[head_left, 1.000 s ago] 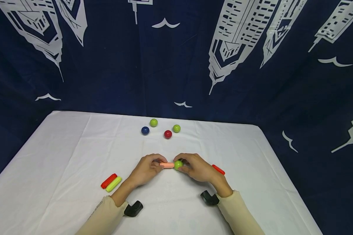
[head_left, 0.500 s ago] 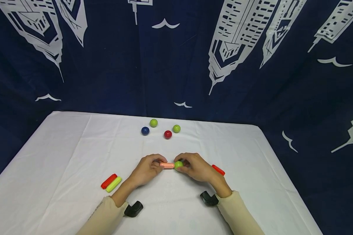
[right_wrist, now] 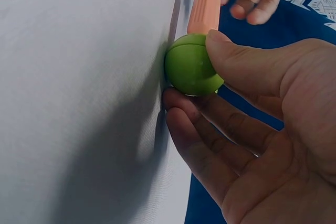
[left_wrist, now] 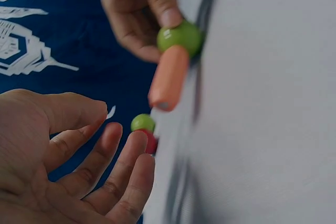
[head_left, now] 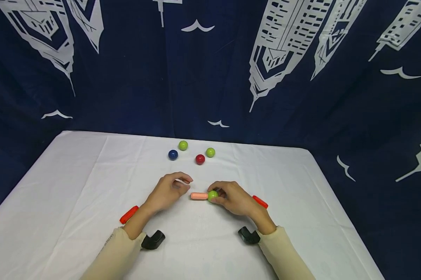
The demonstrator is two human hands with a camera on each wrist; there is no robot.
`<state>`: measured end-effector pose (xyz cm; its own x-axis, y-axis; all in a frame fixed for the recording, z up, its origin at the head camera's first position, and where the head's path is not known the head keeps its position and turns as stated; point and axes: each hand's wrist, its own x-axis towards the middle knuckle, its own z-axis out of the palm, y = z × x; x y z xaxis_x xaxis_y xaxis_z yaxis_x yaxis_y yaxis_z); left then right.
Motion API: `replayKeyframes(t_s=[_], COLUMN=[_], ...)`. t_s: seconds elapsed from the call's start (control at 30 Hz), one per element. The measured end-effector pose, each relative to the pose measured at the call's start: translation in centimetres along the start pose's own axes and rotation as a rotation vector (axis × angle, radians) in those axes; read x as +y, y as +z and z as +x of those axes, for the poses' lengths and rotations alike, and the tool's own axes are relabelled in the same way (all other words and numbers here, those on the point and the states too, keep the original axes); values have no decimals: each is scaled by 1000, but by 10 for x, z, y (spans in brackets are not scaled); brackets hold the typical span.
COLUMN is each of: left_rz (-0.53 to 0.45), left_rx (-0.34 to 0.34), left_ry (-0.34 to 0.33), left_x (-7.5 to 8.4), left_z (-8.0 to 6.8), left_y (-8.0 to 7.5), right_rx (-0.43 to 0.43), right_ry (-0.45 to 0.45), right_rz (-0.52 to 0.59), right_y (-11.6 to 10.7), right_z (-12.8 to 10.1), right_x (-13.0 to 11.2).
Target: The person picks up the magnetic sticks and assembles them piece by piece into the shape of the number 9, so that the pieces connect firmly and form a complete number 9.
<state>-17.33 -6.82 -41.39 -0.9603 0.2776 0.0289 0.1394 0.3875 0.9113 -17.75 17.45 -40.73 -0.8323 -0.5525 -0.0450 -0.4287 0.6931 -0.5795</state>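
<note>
My right hand (head_left: pixel 233 198) pinches a green ball (head_left: pixel 213 195) between thumb and fingers, low over the white table (head_left: pixel 74 171), near its middle. A short peach-coloured stick (head_left: pixel 199 196) is joined to the ball's left side and points toward my left hand (head_left: pixel 168 189), which hovers just beside its free end, apart from it, fingers loosely curled and holding nothing. I judge the main risk is at the joint: only the ball is gripped, so a turn of my wrist or a bump from my left fingers (left_wrist: pixel 123 166) could knock the stick loose or swing it out of line. My pinch sits on a smooth, round surface, so the ball could also squirt out and roll across the cloth. Farther back, a blue ball (head_left: pixel 173 154), two more green balls (head_left: pixel 183 145) and a red ball (head_left: pixel 200 159) sit loose and close together; a reach past them could scatter them. A red stick (head_left: pixel 260 202) lies just behind my right wrist, where my sleeve might drag it.
</note>
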Motion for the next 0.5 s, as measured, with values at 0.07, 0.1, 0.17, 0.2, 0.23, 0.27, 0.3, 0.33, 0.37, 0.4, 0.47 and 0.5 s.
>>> replayKeyframes(t_s=[0.07,0.1,0.17,0.2,0.23,0.27,0.3,0.33,0.37,0.4,0.47,0.5], left_rz=[14,22,47,61,73,84,95,106,112,113,111,109], left_rx=[7,15,40,56,74,95,109,120,125,129,124,114], left_ry=[6,7,8,6,3,-4,-13,-25,-39,-62,-107,-130], left_x=[3,4,6,7,8,8,7,6,5,4,0,-2], left_z=[5,9,17,22,27,32,37,43,48,53,62,66], left_y=[-8,-12,-20,-24,-29,-32,-36,-40,-44,-47,-52,-54], right_rx=[-1,-2,-3,-2,-2,-2,-3,-4,-5,-3,-2,-1], right_ry=[3,5,7,10,10,10,11,11,9,8,6,4], right_rz=[-2,-1,-1,-1,-2,-2,-3,0,2,0,8,13], right_y=[0,0,0,0,0,0,0,0,1,1,2,2], right_z=[0,0,0,1,1,1,1,1,1,1,0,0], right_x=[0,0,0,0,0,0,1,1,1,1,2,2])
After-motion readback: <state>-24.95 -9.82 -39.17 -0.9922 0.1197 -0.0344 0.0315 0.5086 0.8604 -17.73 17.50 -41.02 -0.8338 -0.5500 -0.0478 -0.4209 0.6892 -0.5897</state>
